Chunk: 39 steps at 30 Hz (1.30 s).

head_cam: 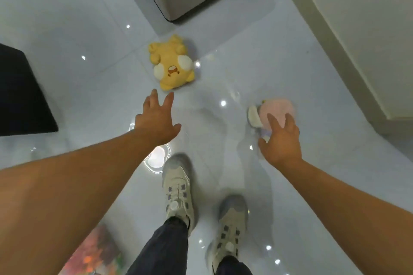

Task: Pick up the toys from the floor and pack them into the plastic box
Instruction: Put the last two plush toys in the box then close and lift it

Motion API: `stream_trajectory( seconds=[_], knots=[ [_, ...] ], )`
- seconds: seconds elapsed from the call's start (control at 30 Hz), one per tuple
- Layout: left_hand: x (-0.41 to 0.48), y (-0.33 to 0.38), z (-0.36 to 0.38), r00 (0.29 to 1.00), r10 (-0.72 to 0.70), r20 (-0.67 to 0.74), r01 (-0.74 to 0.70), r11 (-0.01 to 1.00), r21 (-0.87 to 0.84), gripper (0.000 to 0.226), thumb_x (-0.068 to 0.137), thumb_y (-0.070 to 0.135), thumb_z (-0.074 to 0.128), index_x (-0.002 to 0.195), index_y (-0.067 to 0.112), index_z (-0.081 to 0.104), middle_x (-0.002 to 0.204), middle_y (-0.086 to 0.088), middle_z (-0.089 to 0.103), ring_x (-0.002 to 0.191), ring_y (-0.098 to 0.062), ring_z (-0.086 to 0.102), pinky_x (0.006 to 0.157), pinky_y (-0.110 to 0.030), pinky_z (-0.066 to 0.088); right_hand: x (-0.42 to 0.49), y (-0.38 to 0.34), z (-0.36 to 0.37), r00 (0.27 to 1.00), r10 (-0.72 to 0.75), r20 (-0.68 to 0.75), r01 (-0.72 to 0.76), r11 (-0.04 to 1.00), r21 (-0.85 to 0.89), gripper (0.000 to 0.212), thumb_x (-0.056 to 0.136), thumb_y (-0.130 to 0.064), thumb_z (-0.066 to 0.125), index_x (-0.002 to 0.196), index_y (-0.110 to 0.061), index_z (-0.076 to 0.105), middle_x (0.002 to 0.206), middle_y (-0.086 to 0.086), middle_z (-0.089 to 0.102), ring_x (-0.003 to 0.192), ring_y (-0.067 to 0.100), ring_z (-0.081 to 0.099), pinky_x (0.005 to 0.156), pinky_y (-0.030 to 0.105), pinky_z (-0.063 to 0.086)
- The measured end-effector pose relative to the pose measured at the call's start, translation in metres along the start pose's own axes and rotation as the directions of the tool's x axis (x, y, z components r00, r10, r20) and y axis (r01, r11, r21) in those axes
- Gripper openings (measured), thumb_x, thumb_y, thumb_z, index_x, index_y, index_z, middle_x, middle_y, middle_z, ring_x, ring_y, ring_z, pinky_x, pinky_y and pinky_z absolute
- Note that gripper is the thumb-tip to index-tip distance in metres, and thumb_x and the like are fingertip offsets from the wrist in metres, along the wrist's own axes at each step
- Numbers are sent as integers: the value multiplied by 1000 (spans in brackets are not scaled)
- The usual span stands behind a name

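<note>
Fingers (169,98) on my left hand (155,121) are spread and empty, just short of the yellow plush (171,65) on the floor (67,29). My right hand (280,140) is curled over the pink plush (277,110), not yet clearly gripping. I judge this the pick-up step; next, close on each toy. Two toys counted; which container is the plastic box, I cannot tell.

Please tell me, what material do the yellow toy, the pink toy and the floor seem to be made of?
The yellow toy looks like soft plush fabric: matte, rounded, stuffed shape with stitched face. The pink toy, under the right hand, seems fuzzy plush too, though blurred. The floor appears to be glossy polished tile, probably ceramic: it mirrors lights and shows grout lines.
</note>
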State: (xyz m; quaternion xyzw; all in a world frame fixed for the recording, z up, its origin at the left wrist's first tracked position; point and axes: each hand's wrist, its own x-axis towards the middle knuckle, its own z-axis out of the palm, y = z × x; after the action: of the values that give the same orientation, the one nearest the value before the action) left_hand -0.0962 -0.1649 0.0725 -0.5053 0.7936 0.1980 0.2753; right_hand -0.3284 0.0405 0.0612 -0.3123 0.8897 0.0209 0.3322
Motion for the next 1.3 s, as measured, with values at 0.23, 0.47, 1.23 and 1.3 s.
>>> stream_trajectory(
  seconds=[0.23, 0.47, 1.23, 1.3],
  knots=[
    [154, 1, 26, 977, 73, -199, -71, 997, 15, 98, 77, 40, 75, 149, 41, 9, 160, -10, -18, 147, -39, -13, 93, -65, 43, 93, 22, 67, 996, 72, -54, -76, 994, -82, 84, 79, -48, 68, 144, -39, 17, 156, 9, -25, 143, 44, -6, 91, 68, 42],
    [222, 8, 42, 975, -3, -223, -12, 998, -68, 95, 66, 35, 83, 136, 41, 19, 160, -8, -3, 145, -44, -8, 88, -67, 44, 139, 19, 90, 984, 56, -170, -115, 925, -362, 50, 84, -18, 62, 126, -35, 42, 155, 8, -14, 136, 42, 10, 95, 60, 34],
    [-227, -80, 3, 956, -185, -226, 94, 927, -362, 90, 68, 41, 76, 140, 35, 23, 160, -6, 6, 145, -32, 7, 87, -52, 52, -163, -180, -15, 686, -727, -22, 719, 682, -137, 42, 80, -38, 68, 120, -34, 56, 156, 13, 12, 121, 39, 34, 85, 46, 48],
    [-264, -99, 6, 942, -246, -227, 143, 909, -392, 91, 68, 39, 76, 141, 35, 22, 160, -7, 5, 145, -32, 5, 88, -54, 52, -195, -194, -10, 622, -783, 15, 772, 611, -176, 43, 81, -37, 67, 122, -33, 54, 157, 13, 11, 122, 39, 33, 83, 46, 49]
  ],
)
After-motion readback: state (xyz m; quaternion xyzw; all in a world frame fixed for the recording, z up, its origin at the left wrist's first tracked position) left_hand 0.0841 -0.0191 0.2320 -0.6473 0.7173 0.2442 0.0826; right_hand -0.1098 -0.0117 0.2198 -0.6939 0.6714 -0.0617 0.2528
